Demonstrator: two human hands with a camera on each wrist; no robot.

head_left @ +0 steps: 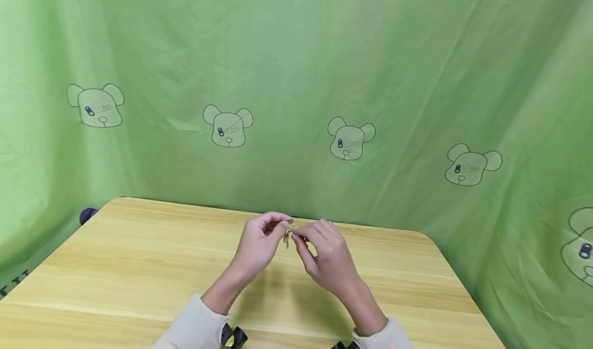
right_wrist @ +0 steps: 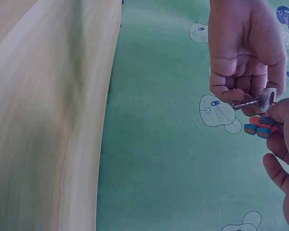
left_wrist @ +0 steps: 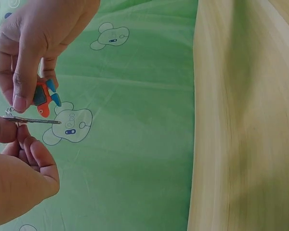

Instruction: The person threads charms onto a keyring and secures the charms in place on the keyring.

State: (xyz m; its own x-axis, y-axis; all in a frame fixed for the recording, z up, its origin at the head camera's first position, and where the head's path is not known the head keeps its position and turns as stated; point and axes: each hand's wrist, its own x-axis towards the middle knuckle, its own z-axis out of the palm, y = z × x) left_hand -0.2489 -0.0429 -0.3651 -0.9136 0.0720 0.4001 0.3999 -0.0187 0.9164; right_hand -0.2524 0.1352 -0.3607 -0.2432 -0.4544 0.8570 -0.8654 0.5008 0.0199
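In the head view my left hand (head_left: 259, 240) and right hand (head_left: 328, 254) meet above the table. Between thumb and fingers, my left hand (left_wrist: 26, 178) pinches a flat metal key (left_wrist: 41, 121), its blade pointing away from the fingertips. A small metal ring (left_wrist: 9, 111) sits by the key's head. My right hand (left_wrist: 36, 43), thumb tip close over the ring, holds a small orange-and-blue turtle charm (left_wrist: 42, 98). In the right wrist view the turtle charm (right_wrist: 261, 128) is just below the key (right_wrist: 246, 103); part of it is hidden by my right fingers.
The wooden table (head_left: 139, 266) stretches below both hands, with rounded far corners. A green curtain (head_left: 287, 71) printed with bear heads hangs behind it and along the sides. Black camera mounts (head_left: 233, 336) show at the sleeve cuffs.
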